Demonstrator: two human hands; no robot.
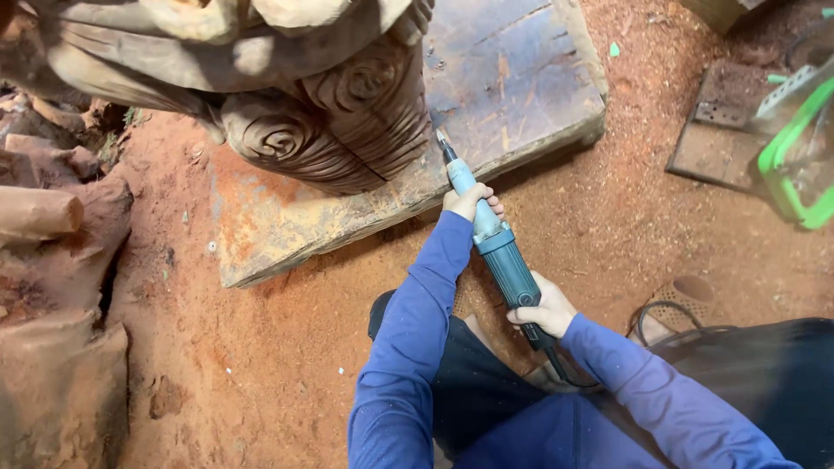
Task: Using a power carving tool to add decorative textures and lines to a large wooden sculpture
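Two hands are wrapping one tool here: a long teal and grey handheld die grinder point(497, 247) with a thin metal bit at the front, lying diagonally in the middle of the scene, tip pointing far-left, black cord trailing off near-right. The tool is looking rigid and fairly hefty for its size, motor weight sitting in the fat teal body, so it probably wants a grip at both ends; the barrel looks smooth plastic, likely a bit slick with all the dust around. The left hand point(470, 201) is closing around the slim neck up front, fingers curled over it, just behind the bit. The right hand point(544, 311) is clamping round the thick rear of the body where the cord exits. So both are shut tight on the grinder, set apart along its length. The bit tip is sitting right at the lower right edge of the big carved brown wooden sculpture with spiral scrolls point(334, 117), touching or near enough that I can't tell. That carving is standing on a worn, weathered wooden slab point(512, 78), and it's looking heavy and solid, not going anywhere. Reddish sawdust-covered ground point(261, 347) is lying everywhere, with rough wood chunks point(52, 260) at left and a bright green frame point(795, 152) far-right.
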